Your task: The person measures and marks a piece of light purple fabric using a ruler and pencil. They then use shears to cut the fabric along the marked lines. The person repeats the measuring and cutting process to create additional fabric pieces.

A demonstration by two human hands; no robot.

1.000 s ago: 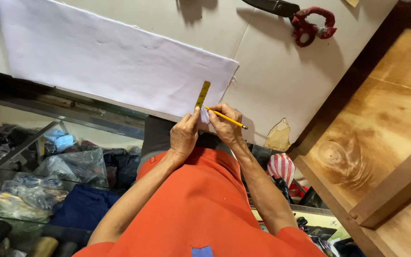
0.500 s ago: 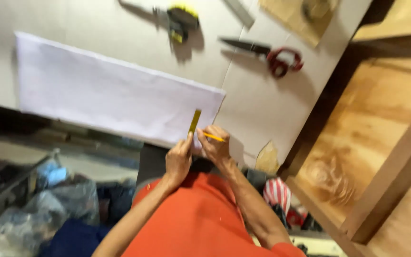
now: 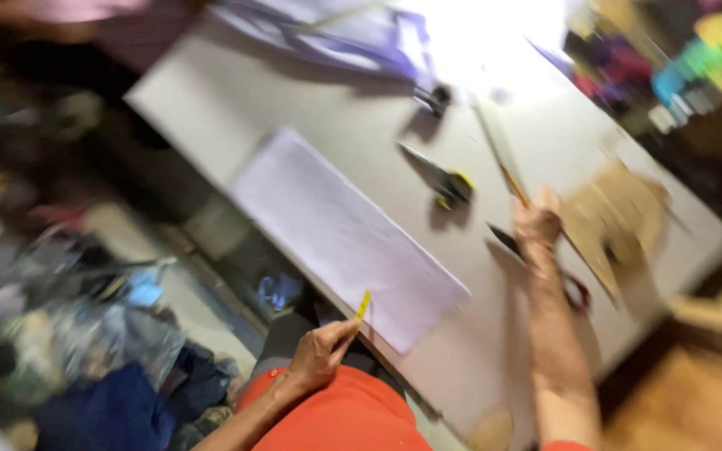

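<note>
The long white rectangle of fabric or paper lies flat on the pale grey work table, one short end right at the near edge. The left hand sits at that end, fingers pinched round a short yellow ruler that touches the sheet's corner. The right hand is stretched well out across the table, closed round a yellow pencil, just beside a pair of red-handled scissors (pretty blurry, so don't quote me on the grip). A black and yellow tool lies between sheet and hand. I'd say keep the ruler pressed flat on the edge so the sheet doesn't skate while the far arm reaches.
</note>
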